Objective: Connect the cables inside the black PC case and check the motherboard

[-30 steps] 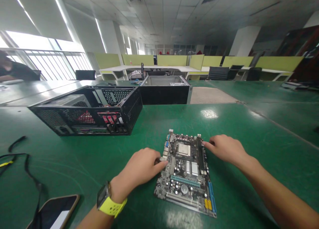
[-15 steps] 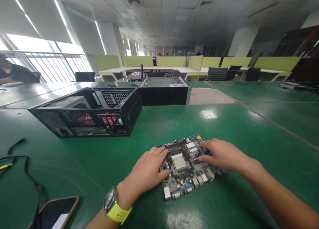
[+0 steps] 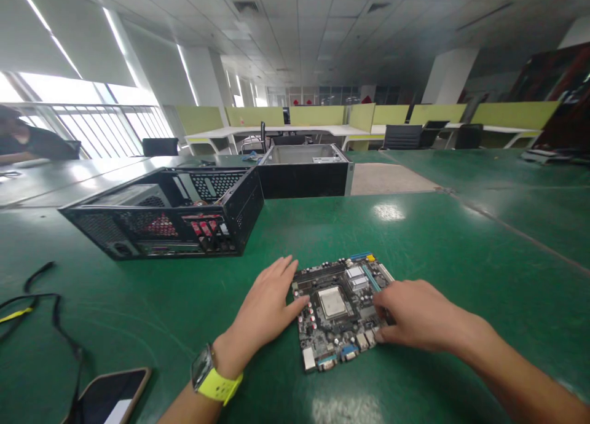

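Observation:
A motherboard (image 3: pixel 329 332) lies flat on the green table in front of me, a square silver processor (image 3: pixel 332 302) near its middle. My left hand (image 3: pixel 267 301) is open at the board's left edge, fingers stretched forward and thumb reaching over that edge. Curled over the right side, my right hand (image 3: pixel 419 316) grips the motherboard by its edge near the metal ports; the fingertips are partly hidden. Blue and white connectors (image 3: pixel 349 352) line the board's near side. A watch with a yellow-green strap (image 3: pixel 219 387) is on my left wrist.
An open black computer case (image 3: pixel 179 215) stands left beyond the board. Behind it sits another case (image 3: pixel 304 175). A phone (image 3: pixel 115 390) and a black cord (image 3: pixel 58 316) lie at the near left. A person (image 3: pixel 34 138) sits at the far left.
My right hand has slid toward me along the board's right side, onto the ports' corner. My left hand has drawn slightly left, its fingers straighter. The board stays almost in place.

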Motion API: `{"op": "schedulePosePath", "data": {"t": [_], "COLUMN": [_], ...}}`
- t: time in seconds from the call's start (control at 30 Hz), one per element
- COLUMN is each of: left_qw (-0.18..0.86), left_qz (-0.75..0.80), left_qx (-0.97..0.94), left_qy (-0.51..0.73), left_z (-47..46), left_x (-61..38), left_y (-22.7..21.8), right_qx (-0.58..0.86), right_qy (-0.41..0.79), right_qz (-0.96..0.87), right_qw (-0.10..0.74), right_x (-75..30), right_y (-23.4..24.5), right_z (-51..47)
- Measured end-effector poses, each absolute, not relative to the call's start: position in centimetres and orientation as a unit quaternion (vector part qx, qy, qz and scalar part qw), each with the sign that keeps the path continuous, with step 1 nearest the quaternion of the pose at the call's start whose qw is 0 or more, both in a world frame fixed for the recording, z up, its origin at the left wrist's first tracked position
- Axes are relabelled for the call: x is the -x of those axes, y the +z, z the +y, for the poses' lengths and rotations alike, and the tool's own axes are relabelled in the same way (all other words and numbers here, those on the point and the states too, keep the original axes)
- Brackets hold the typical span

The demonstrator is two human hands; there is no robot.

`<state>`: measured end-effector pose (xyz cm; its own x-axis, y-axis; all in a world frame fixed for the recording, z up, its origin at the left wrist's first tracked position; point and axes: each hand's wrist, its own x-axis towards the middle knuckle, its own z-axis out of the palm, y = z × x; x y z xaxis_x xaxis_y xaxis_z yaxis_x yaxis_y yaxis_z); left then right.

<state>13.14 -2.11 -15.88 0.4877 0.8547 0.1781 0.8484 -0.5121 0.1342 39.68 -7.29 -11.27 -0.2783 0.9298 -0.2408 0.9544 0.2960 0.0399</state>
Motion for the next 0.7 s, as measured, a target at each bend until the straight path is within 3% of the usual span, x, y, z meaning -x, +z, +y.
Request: {"op": "schedulePosePath", "data": {"t": [0.17, 0.23, 0.4, 0.7], "left_qw": [-0.222, -0.262, -0.208, -0.162], "left_qz": [0.584, 0.627, 0.634, 0.639], "left_qx": [-0.746, -0.7, -0.741, -0.751], "left_qy": [0.231, 0.22, 0.077, 0.03], "left_z": [2.7, 5.5, 10.1, 6.9], "left_x": [-8.2, -5.7, -3.0, -6.8], "left_y": [-11.8, -9.6, -6.3, -4.6], "right_qx": [-0.623, -0.64, -0.69, -0.789], "right_qy": [-0.037, -0.025, -0.028, -0.066], "right_qz": [0.775, 0.764, 0.721, 0.611], "right_qw": [0.099, 0.084, 0.047, -0.016], "right_x": [-39.5, -39.7, -42.2, -55.8], "right_y": [-13.5, -14.4, -15.5, -17.3], "right_z": [-8.4, -8.9, -9.6, -10.5]}}
